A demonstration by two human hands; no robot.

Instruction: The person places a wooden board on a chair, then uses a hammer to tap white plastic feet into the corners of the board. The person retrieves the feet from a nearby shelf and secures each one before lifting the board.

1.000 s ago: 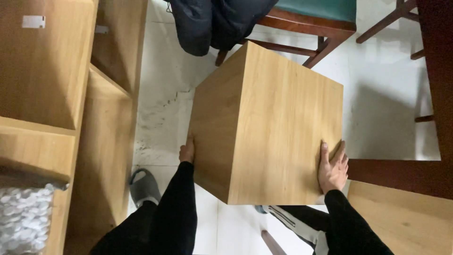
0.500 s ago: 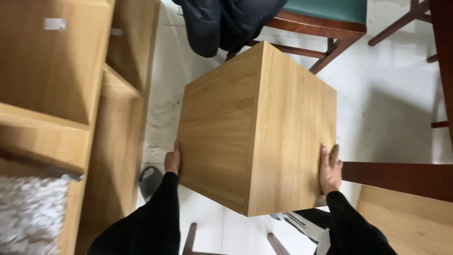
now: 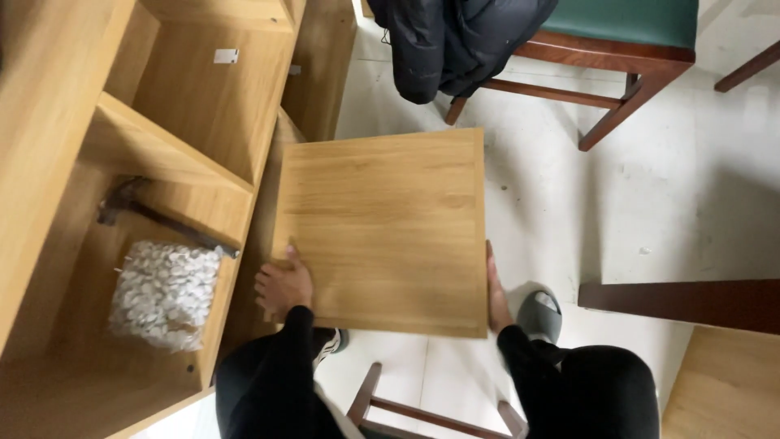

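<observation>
A light wooden box point(image 3: 382, 232) is held at the centre of the view, its broad top face turned up, above the pale floor point(image 3: 569, 211). Its left edge is gripped by the left hand point(image 3: 283, 286), fingers curled around it, at about 8 o'clock. Its right edge is pressed by the flattened right hand point(image 3: 494, 294) at 4 o'clock. At 9 o'clock, a bag of white pieces point(image 3: 165, 294) and a hammer point(image 3: 154, 215) are seen inside an open wooden cabinet point(image 3: 122, 130). At 1 o'clock, a green-seated chair point(image 3: 617, 41) is draped with a dark jacket point(image 3: 455, 41).
</observation>
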